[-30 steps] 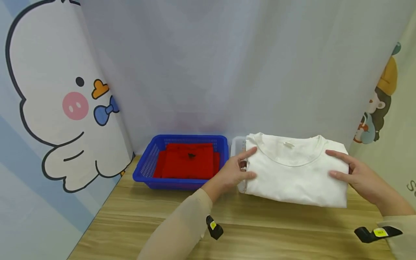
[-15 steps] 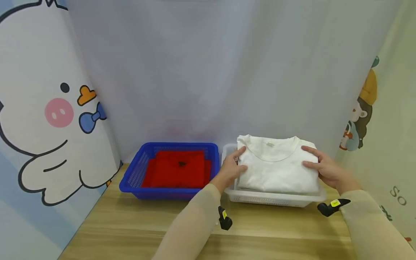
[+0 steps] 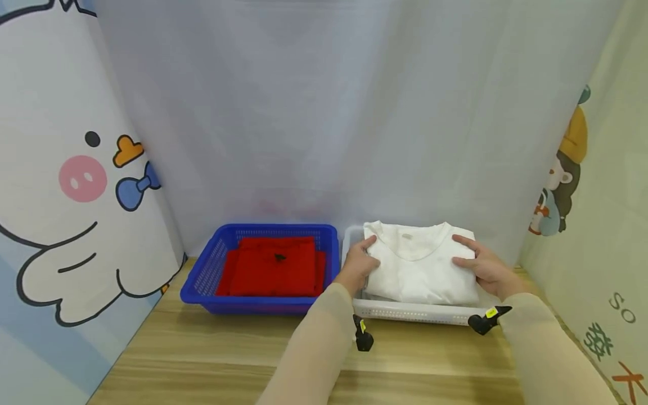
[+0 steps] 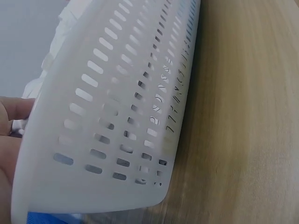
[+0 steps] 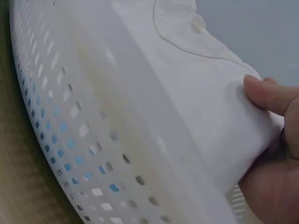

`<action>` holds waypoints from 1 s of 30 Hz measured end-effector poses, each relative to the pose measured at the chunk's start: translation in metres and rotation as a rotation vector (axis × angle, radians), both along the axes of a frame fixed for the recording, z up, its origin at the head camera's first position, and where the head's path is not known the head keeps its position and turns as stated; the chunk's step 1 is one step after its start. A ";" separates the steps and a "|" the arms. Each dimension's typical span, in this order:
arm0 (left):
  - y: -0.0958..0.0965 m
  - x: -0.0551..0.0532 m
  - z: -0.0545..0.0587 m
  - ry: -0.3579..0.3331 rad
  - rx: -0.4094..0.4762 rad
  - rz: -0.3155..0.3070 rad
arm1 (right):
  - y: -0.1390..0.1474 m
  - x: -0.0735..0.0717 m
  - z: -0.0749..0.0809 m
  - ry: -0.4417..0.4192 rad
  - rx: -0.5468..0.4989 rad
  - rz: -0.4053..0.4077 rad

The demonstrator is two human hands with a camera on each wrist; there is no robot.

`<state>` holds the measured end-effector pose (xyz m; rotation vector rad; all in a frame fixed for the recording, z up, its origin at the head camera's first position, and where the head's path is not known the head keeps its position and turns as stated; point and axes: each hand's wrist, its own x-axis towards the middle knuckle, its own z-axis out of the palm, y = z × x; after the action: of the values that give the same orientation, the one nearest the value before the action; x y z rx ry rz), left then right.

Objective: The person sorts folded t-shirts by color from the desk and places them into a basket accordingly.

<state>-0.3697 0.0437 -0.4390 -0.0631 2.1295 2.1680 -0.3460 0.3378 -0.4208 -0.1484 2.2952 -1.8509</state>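
Note:
A folded white T-shirt (image 3: 417,275), neckline toward the back, lies within the white plastic basket (image 3: 415,311) at the right. My left hand (image 3: 357,264) grips the shirt's left side, and my right hand (image 3: 487,271) holds its right side. In the right wrist view, the right thumb lies on top of the shirt (image 5: 201,107) while the other fingers go round its edge, partly hidden. The left wrist view has mostly the perforated basket wall (image 4: 107,126), with part of the left hand (image 4: 8,154) behind the rim. The shirt's underside is hidden.
To the left of the white basket stands a blue basket (image 3: 253,305) with folded red clothing (image 3: 275,275) in it. Both are on a wood-grain table (image 3: 243,360). A pale curtain (image 3: 304,112) hangs behind, and printed cloth walls flank the table.
Both hands have lowered the white T-shirt into the white basket, whose front it covered earlier. The head view has shifted slightly. The red clothing stays in the blue basket.

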 end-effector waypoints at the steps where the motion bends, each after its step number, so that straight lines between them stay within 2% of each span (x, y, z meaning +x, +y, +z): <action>1: 0.000 -0.001 0.000 -0.013 0.021 0.006 | -0.001 -0.001 -0.002 -0.001 -0.005 -0.008; 3: 0.000 -0.004 -0.002 -0.038 0.059 0.011 | -0.004 -0.002 -0.006 -0.003 -0.007 -0.031; 5: -0.001 -0.005 -0.005 -0.041 0.060 0.017 | -0.007 -0.004 -0.010 -0.005 -0.009 -0.052; 8: -0.002 -0.005 -0.007 -0.027 0.017 0.029 | -0.012 -0.005 -0.015 -0.019 -0.037 -0.089; 13: 0.000 -0.003 -0.013 0.032 -0.159 0.019 | -0.017 -0.004 -0.022 -0.003 -0.020 -0.144; 17: 0.002 -0.002 -0.020 0.063 -0.352 0.022 | -0.021 -0.002 -0.025 0.035 0.105 -0.152; 21: 0.005 -0.006 -0.022 0.091 -0.439 0.023 | -0.022 -0.003 -0.027 0.072 0.218 -0.171; 26: 0.008 -0.010 -0.020 0.095 -0.447 0.024 | -0.019 -0.007 -0.028 0.113 0.245 -0.181; 30: 0.010 -0.010 -0.017 0.092 -0.459 0.021 | -0.016 -0.009 -0.029 0.101 0.287 -0.185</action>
<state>-0.3802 0.0538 -0.4564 -0.0205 2.6439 1.6762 -0.3554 0.3220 -0.4496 0.0130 2.6956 -1.5985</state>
